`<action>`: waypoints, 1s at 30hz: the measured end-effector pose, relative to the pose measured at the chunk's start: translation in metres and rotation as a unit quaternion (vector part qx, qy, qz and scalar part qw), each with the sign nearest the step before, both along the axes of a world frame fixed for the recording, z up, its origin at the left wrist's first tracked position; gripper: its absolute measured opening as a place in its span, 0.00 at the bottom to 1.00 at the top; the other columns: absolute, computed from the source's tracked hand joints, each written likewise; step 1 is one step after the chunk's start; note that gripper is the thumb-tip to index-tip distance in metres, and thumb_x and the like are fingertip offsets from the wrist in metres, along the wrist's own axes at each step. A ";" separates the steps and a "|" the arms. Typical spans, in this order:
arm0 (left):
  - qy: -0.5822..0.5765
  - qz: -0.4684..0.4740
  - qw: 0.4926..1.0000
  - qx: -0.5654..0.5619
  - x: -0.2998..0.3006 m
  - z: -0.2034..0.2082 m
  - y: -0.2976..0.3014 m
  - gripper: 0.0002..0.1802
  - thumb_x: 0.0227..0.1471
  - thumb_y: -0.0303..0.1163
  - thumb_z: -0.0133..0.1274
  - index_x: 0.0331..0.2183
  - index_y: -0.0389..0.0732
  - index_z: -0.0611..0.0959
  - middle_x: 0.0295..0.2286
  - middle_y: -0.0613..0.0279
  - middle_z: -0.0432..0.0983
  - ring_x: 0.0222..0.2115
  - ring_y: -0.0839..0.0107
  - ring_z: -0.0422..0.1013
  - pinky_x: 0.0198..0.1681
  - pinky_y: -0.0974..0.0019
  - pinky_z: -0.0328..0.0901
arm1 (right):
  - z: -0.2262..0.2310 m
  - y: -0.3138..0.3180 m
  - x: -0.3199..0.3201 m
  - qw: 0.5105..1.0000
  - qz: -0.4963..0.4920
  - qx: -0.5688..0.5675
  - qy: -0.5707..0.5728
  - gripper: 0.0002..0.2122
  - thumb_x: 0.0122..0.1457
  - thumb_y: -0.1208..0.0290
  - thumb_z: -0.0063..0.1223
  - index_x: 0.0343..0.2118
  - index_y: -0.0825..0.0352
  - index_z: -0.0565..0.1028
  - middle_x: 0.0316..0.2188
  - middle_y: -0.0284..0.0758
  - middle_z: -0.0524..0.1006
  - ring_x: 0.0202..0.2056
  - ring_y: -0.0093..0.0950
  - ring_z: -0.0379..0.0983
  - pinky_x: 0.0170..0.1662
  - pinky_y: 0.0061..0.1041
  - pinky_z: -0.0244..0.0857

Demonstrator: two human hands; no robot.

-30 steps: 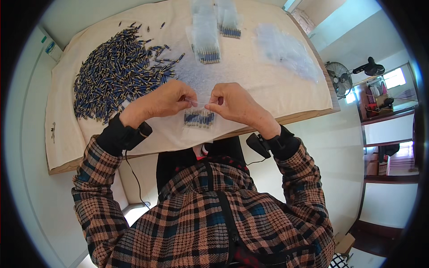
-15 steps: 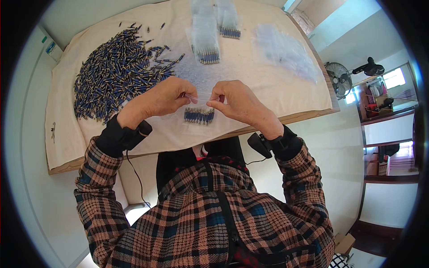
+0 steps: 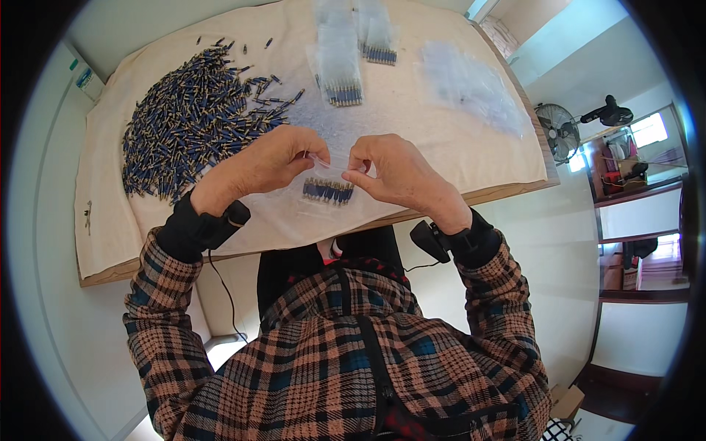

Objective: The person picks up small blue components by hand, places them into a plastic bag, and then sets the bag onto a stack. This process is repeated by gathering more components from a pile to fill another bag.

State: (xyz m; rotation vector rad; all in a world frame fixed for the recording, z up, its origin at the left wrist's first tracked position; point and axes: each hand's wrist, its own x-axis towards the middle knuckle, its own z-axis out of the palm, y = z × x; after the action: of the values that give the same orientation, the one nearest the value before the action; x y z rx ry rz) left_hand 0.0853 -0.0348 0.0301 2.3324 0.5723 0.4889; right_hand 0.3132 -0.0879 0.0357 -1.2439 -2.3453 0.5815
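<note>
Both hands pinch the upper edge of a small clear zip bag [image 3: 334, 170] near the table's front edge. My left hand [image 3: 288, 156] has the bag's left corner between thumb and finger. On the opposite corner, thumb and forefinger of my right hand [image 3: 386, 173] are closed. A row of blue connectors with brass-coloured ends [image 3: 328, 192] lies side by side in the lower part of the bag, which rests on the cloth. Left of my hands spreads a large heap of the same blue connectors [image 3: 195, 121].
Filled bags of connectors [image 3: 343, 92] lie at the far middle, overlapping, with another filled bag [image 3: 379, 53] beside them. A pile of flat clear bags [image 3: 471, 84] is at the right. Cream cloth [image 3: 412, 95] covers the table. A fan [image 3: 559, 125] stands beyond the right edge.
My right hand has shifted very slightly to the right and down along the bag's edge. My left hand has barely moved, and the connectors in the bag stay in place.
</note>
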 end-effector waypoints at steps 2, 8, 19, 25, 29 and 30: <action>-0.005 -0.002 1.000 0.005 0.000 -0.001 -0.001 0.08 0.48 0.17 0.51 0.33 0.37 0.78 0.27 0.59 0.72 0.28 0.64 0.68 0.33 0.66 0.64 | 0.001 -0.002 -0.001 1.000 0.007 0.015 -0.009 0.09 0.50 0.67 0.60 0.26 0.68 0.75 0.24 0.39 0.76 0.28 0.37 0.72 0.33 0.30 0.66; -0.008 -0.003 1.000 0.004 0.003 0.003 -0.004 0.07 0.48 0.18 0.51 0.32 0.37 0.78 0.26 0.59 0.71 0.28 0.63 0.67 0.32 0.65 0.63 | -0.011 -0.001 -0.009 0.995 0.023 0.085 0.055 0.09 0.52 0.66 0.58 0.27 0.68 0.76 0.25 0.38 0.76 0.31 0.39 0.72 0.35 0.33 0.65; -0.075 0.093 0.993 0.009 -0.003 0.014 -0.022 0.18 0.46 0.17 0.52 0.41 0.42 0.78 0.31 0.59 0.71 0.26 0.65 0.67 0.30 0.68 0.63 | -0.001 0.000 -0.007 0.998 0.013 0.047 0.048 0.09 0.55 0.69 0.55 0.30 0.71 0.77 0.28 0.43 0.77 0.31 0.42 0.73 0.37 0.32 0.67; -0.128 0.202 0.971 0.004 -0.025 0.004 -0.047 0.23 0.46 0.14 0.50 0.45 0.44 0.77 0.30 0.62 0.70 0.25 0.74 0.64 0.26 0.74 0.60 | 0.010 0.002 -0.005 0.994 -0.004 0.080 0.079 0.07 0.54 0.71 0.55 0.29 0.71 0.77 0.28 0.43 0.78 0.31 0.41 0.74 0.36 0.32 0.68; -0.118 0.227 0.966 -0.020 -0.042 -0.013 -0.064 0.21 0.45 0.13 0.49 0.42 0.41 0.78 0.32 0.64 0.71 0.27 0.76 0.65 0.28 0.76 0.60 | 0.011 0.005 -0.005 0.992 -0.003 0.110 0.057 0.07 0.54 0.72 0.56 0.28 0.71 0.77 0.28 0.43 0.78 0.30 0.41 0.75 0.35 0.31 0.68; -0.120 0.229 0.966 -0.019 -0.046 -0.016 -0.068 0.21 0.45 0.13 0.49 0.42 0.41 0.78 0.32 0.64 0.71 0.27 0.76 0.65 0.28 0.76 0.60 | 0.008 0.007 -0.007 0.991 0.004 0.123 0.049 0.07 0.54 0.72 0.56 0.28 0.71 0.77 0.28 0.43 0.78 0.30 0.41 0.75 0.34 0.31 0.68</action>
State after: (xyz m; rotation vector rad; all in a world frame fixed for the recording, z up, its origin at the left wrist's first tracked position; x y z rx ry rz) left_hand 0.0395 -0.1029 0.0144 2.0568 0.9957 0.9486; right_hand 0.3062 -0.0808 0.0441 -1.0712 -2.2613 0.3337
